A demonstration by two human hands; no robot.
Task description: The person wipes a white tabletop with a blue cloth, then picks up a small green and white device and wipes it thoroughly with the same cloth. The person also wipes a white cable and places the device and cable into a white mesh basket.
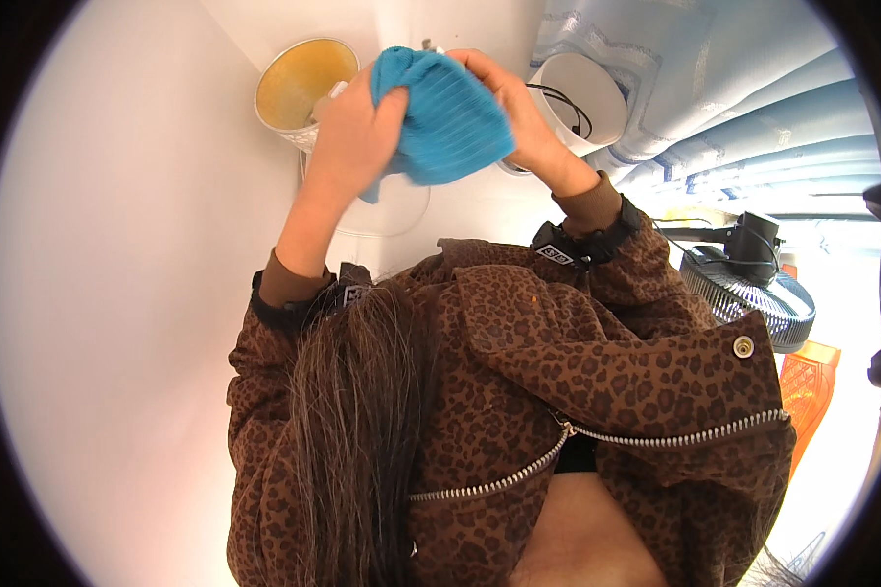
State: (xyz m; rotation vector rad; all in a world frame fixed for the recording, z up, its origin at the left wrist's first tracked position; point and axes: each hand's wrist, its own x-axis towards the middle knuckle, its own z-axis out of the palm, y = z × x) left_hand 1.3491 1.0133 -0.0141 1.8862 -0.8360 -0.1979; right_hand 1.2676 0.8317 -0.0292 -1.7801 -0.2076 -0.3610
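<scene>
A blue ribbed cloth (451, 121) is bunched up and held between both hands, blurred along its lower edge. My left hand (358, 128) grips its left side, thumb pressed over the front. At the opposite side my right hand (517, 110) holds the cloth's edge, with some fingers hidden behind it. Just beyond my left hand is a lampshade (305, 81) with a golden inside and a pale patterned outside. Beside my right wrist is a white round container (591, 99) with a black cable (574, 110) in it.
A pale wall (117, 257) runs along the left. Blue patterned curtains (690, 95) hang at upper right. Below them are a black fan (752, 282) and an orange plastic piece (807, 381), perhaps a chair. A clear round edge (393, 233) shows under the cloth.
</scene>
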